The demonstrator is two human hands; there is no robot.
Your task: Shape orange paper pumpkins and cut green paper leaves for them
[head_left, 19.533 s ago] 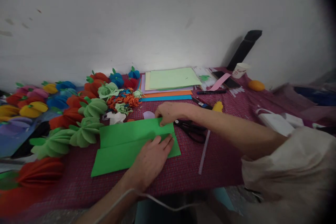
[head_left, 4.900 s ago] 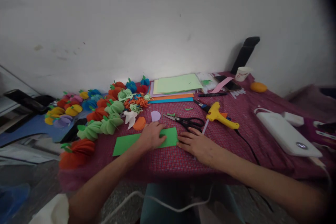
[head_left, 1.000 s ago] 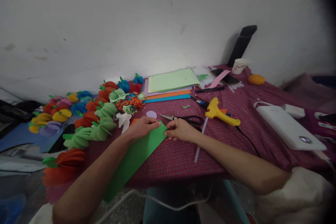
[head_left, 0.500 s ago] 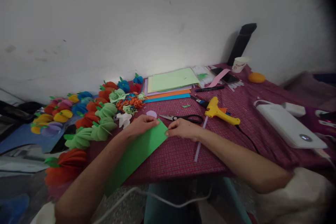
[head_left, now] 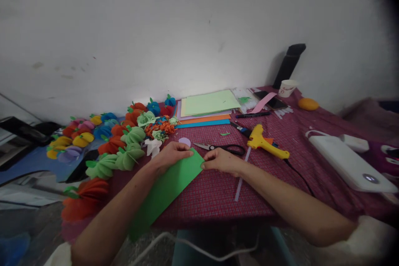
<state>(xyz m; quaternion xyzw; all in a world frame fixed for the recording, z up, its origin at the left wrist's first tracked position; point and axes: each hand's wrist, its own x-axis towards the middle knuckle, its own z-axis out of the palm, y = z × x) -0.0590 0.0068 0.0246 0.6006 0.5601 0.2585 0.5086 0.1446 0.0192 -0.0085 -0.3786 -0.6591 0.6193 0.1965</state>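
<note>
A sheet of bright green paper (head_left: 168, 187) slants across the near edge of the table. My left hand (head_left: 174, 156) is closed on its upper edge, thumb on top. At the paper's right corner, my right hand (head_left: 220, 161) pinches the edge between thumb and fingertips. Just beyond my hands lie scissors (head_left: 222, 148) with black handles, and a lilac paper circle (head_left: 184, 141). A yellow glue gun (head_left: 264, 143) rests to the right of my right hand, its translucent glue stick (head_left: 243, 174) pointing toward me.
Colourful paper pumpkins (head_left: 131, 135) crowd the left side beside crumpled paper scraps (head_left: 160, 126). Stacked coloured sheets (head_left: 210, 104) lie against the wall. On the right are a paper cup (head_left: 287, 88), an orange fruit (head_left: 308, 104), a phone (head_left: 276, 102) and a white power bank (head_left: 352, 162).
The whole scene sits slightly lower and further right as the head view shifts. Both hands keep their hold on the green paper, with hardly any change in position relative to it.
</note>
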